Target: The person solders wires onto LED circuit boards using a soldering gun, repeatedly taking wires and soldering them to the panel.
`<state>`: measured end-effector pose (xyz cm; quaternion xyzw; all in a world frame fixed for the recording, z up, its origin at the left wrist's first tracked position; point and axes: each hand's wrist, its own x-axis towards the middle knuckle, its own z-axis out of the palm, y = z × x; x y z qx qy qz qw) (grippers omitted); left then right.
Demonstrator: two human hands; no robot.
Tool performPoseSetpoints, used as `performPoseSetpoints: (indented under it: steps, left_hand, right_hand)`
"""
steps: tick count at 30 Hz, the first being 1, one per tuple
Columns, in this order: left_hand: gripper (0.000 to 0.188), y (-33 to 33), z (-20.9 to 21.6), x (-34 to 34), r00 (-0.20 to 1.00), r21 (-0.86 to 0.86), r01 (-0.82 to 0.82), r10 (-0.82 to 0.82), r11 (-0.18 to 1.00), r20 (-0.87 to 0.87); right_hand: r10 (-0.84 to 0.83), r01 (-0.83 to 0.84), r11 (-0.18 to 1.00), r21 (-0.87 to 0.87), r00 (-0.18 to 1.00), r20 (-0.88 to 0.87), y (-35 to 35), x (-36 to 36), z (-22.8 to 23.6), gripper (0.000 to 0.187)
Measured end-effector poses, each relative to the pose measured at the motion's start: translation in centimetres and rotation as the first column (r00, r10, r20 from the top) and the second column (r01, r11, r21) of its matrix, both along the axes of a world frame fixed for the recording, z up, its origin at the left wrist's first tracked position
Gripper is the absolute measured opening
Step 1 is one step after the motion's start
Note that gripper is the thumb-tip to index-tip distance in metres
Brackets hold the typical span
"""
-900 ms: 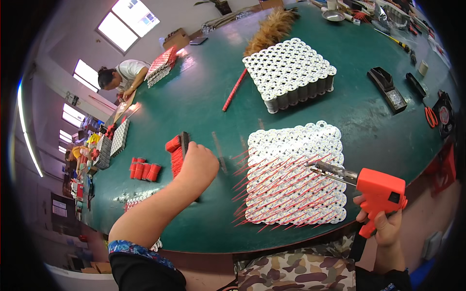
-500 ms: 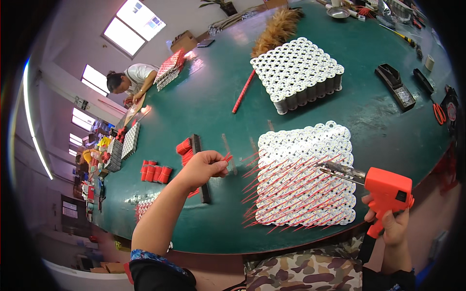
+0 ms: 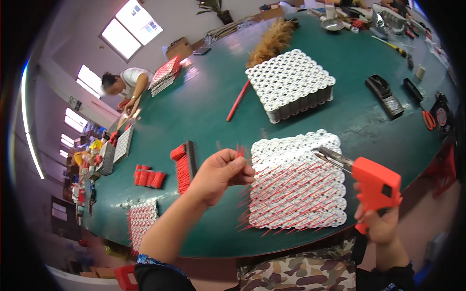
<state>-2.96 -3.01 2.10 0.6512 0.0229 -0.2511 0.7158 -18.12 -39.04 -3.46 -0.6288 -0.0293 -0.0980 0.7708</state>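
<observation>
In my left hand (image 3: 221,174), thumb and fingertips are pinched together on a few thin red wires (image 3: 240,151), whose ends stick up. The hand is just left of a block of cylindrical battery cells (image 3: 276,145) with a white top of round discs. Many red wires (image 3: 286,201) lie slanting in rows across that top, their ends jutting past its left edge. My right hand (image 3: 381,225) is wrapped round the handle of a red soldering gun (image 3: 376,182). Its metal tip hangs over the upper right part of the block; contact with it cannot be made out.
A second cell block (image 3: 291,82) stands farther back, beside a feather duster (image 3: 272,43). Bundles of red wire (image 3: 149,177) and a dark holder with wire (image 3: 190,160) lie left. A black tray (image 3: 386,97) and scissors (image 3: 428,120) lie right. Another person (image 3: 131,82) works far left.
My left hand has moved right with the red wires, up to the block's left edge. The view has shifted slightly; the soldering gun stays over the upper right of the block.
</observation>
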Motion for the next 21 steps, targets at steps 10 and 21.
performPoseSetpoints:
  steps: [10,21]
  left_hand:
    - [0.022,-11.9,-0.1,-4.6,0.999,-0.350,0.023,-0.030,0.937,-0.015]
    - [0.023,-12.3,-1.5,-6.3,0.994,-0.422,0.103,-0.108,0.901,0.011]
  right_hand:
    - [0.119,0.337,0.630,-0.699,0.848,0.516,5.9,4.6,3.1,0.125]
    - [0.149,0.480,0.523,-0.704,0.762,0.630,5.3,5.1,3.2,0.131]
